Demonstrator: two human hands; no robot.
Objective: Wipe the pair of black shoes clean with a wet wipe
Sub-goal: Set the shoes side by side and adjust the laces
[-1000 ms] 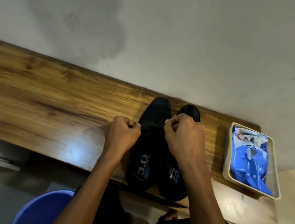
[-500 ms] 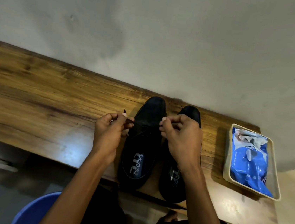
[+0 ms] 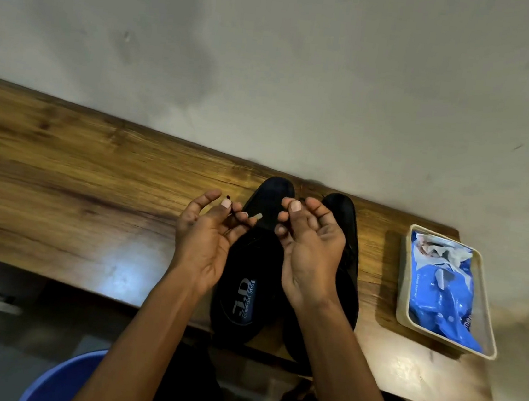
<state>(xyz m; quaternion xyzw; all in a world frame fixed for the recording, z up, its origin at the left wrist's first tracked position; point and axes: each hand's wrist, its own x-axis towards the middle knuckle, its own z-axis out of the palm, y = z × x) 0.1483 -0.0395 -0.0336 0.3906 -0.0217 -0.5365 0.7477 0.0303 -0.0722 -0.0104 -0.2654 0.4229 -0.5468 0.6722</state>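
— Where are the black shoes?

— The two black shoes sit side by side on the wooden table, toes toward the wall. The left shoe shows a blue label inside with "J.D Comfort Style" on it. The right shoe is partly hidden behind a hand.

— What are the hands doing?

— Both hands are up above the shoes, palms turned up. The left hand pinches a thin black lace between its thumb and fingers; the lace tip sticks out by the thumb. The right hand has its fingers curled in near the thumb, and a bit of dark lace seems to show at the fingertips, but I cannot tell for sure if its grip is on the lace.

— Where are the wipes?

— A blue pack of wet wipes lies in a cream tray on the table, well to the right of the shoes. A white wipe pokes out at the far end of the pack.

— Anything else?

— A blue round tub shows at the bottom, below the table edge.
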